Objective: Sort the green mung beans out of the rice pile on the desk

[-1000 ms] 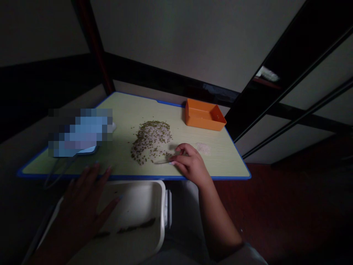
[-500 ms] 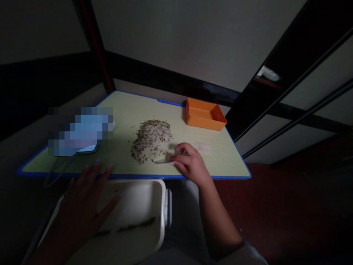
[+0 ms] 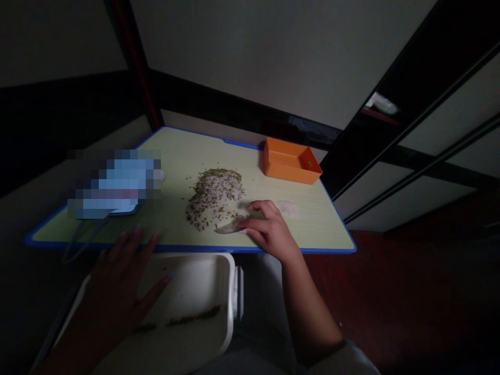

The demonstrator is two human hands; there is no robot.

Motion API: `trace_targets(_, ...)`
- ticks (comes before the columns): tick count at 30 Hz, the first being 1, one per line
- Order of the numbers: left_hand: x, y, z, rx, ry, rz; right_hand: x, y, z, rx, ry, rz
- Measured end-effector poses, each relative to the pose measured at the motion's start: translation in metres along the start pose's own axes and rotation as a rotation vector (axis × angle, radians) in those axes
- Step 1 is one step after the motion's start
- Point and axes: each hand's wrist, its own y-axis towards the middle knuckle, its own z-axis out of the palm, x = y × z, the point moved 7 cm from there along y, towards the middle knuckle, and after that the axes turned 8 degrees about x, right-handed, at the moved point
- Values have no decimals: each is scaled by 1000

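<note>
My right hand (image 3: pixel 269 226) is pinched on a thin, curved grey blade (image 3: pixel 227 228), its handle hidden by the fingers. The blade lies low over the table, at the near edge of a mixed pile (image 3: pixel 216 192) of small green beans and pale, rice-like grains. To the right of that hand is a smaller patch of pale grains (image 3: pixel 288 209). My left hand (image 3: pixel 121 284), in shadow, spreads its fingers over a white plastic bin (image 3: pixel 230 302) below the table's front edge, its fingertips near that edge. Nothing shows in it.
The pale yellow table (image 3: pixel 175 148) has a blue rim. At its back right corner stands an orange box (image 3: pixel 292 166). A lit screen, blurred out (image 3: pixel 121 182), stands at the left with a cable (image 3: pixel 72 245) hanging down. Dark bits lie inside the bin.
The blade has turned in my right hand so that more of its flat face shows. The left hand and the pile look the same.
</note>
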Motion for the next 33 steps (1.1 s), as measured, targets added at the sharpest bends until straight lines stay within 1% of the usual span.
trace_targets(3, 0, 1, -1, 3, 4, -3, -1, 0, 1, 11, 14, 7)
trace_targets(6, 2, 1, -1, 9, -25, -18, -1, 0, 0, -7, 25, -11)
trace_targets(11, 2, 0, 1, 14, -35, -21, 0, -4, -4, -83, 21, -68)
trace_targets(14, 0, 0, 0, 14, -22, -16, -4, -6, -5, -125, 0, -44)
trace_targets(16, 0, 0, -1, 10, -23, -19, -5, -8, -9, -181, -4, -32)
trace_targets(18, 0, 0, -2, 5, -34, -21, -1, -12, -16, -272, -13, -35)
trace_targets(21, 3, 0, -2, 3, -43, -20, 15, -20, -26, -411, -58, -13)
trace_targets(23, 5, -1, 1, 7, -18, -13, 31, -25, -28, -461, -74, 43)
trace_targets(24, 6, -2, 2, 11, 1, -8, 38, -26, -28, -477, -63, 97)
trace_targets(25, 6, -2, 3, 14, 19, -6, 43, -27, -24, -464, -31, 168)
trace_targets(27, 6, -1, 5, 13, 40, 7, 50, -25, -10, -370, 76, 296)
trace_targets(29, 6, 0, 5, 8, 47, 22, 53, -21, 5, -287, 97, 397)
trace_targets(33, 8, 1, 5, 6, 44, 31, 42, -16, 20, -243, 45, 549)
